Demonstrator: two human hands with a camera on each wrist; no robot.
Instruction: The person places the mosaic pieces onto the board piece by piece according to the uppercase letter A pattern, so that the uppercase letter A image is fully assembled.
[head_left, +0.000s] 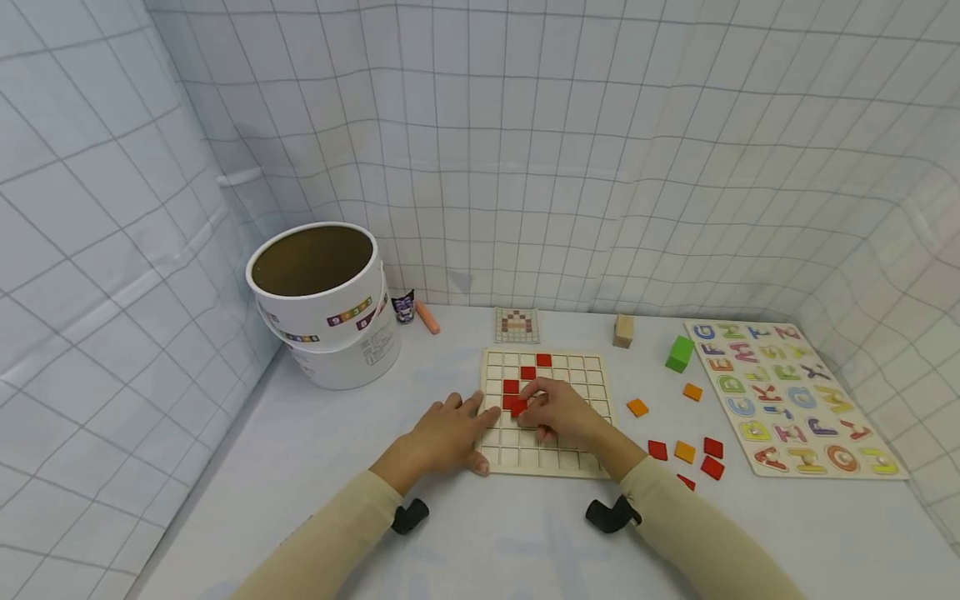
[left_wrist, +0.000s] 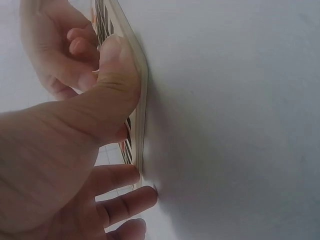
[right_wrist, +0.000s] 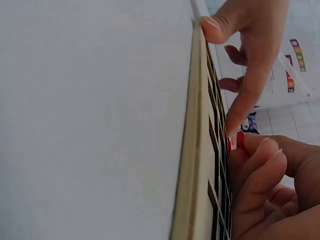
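Observation:
A pale wooden grid board (head_left: pixel 525 458) lies flat on the table, with several red square tiles (head_left: pixel 511 387) set in a stepped row on its left half. My left hand (head_left: pixel 448 435) rests at the board's left edge, fingers spread; in the left wrist view its thumb (left_wrist: pixel 117 75) lies on the rim. Over the grid, my right hand (head_left: pixel 561 412) pinches a red tile (right_wrist: pixel 241 140) between thumb and finger, right beside the placed tiles. The right fingers partly cover this tile and some cells.
Loose red tiles (head_left: pixel 657 450) and orange tiles (head_left: pixel 637 407) lie right of the board. Behind them are a green block (head_left: pixel 680 354), a wooden block (head_left: pixel 623 331) and an alphabet board (head_left: pixel 817 417). A pattern card (head_left: pixel 517 326) lies behind the grid; a white bucket (head_left: pixel 345 350) stands left.

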